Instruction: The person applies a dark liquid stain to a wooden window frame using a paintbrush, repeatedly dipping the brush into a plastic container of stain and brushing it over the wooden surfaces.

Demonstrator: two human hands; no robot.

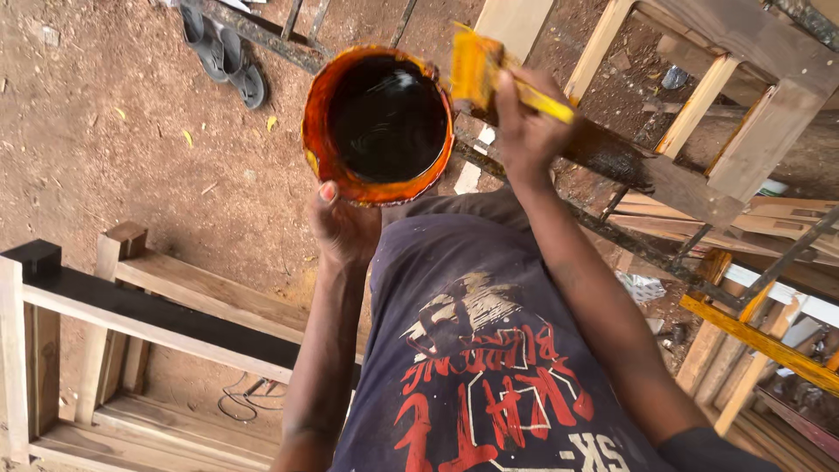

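Note:
My left hand (343,229) holds up an orange-stained can (377,122) from below; dark liquid fills it. My right hand (527,127) grips a yellow-handled paintbrush (489,74), its bristle end just right of the can's rim. Right of the brush lies a wooden frame (699,166) with one rail stained dark. I wear a dark printed shirt (472,350).
A second wooden frame (131,319) with a black-painted top rail stands at lower left. A pair of dark shoes (223,52) lies on the dirt floor at the top. Stacked timber and yellow pieces (760,341) sit at right. A cable (249,402) lies on the ground.

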